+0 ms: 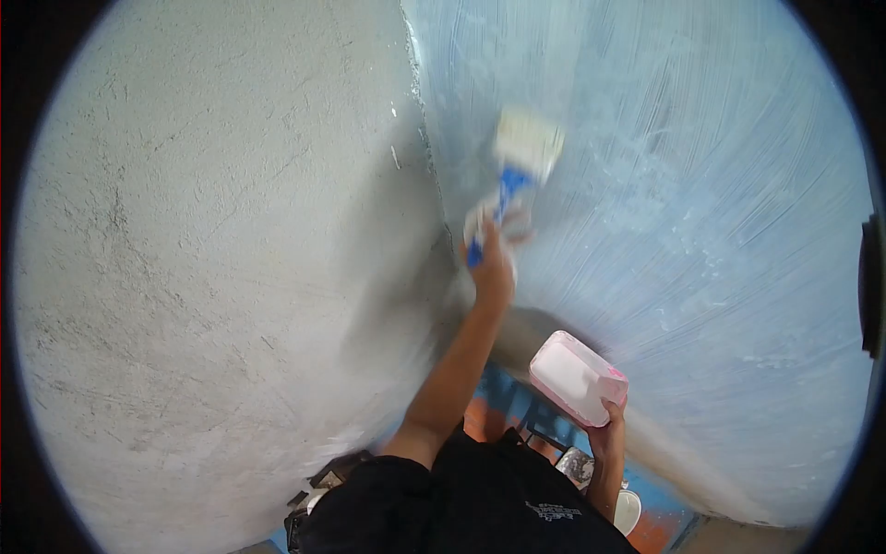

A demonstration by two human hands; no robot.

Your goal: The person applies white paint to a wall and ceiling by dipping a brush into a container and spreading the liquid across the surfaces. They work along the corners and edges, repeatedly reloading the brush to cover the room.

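Observation:
My left hand [494, 242] is wrapped around the blue handle of a wide paintbrush [529, 148], raised against the blue-streaked wall [664, 175]. The brush has pale, paint-coated bristles pointing up, and both brush and hand are somewhat blurred. White smears show on my fingers. Lower down, my right hand [607, 429] grips the near corner of a pink-rimmed plastic tub [577, 377], thumb over its edge. White paint lies inside the tub, which is tilted toward me and held apart from the brush.
A rough grey-white wall [203, 240] meets the blue wall at a corner seam. On the blue and orange floor [651, 526] below stand a white bucket [627, 512] and a paint-spattered container [576, 467]. A dark object [870, 286] sits at the far right edge.

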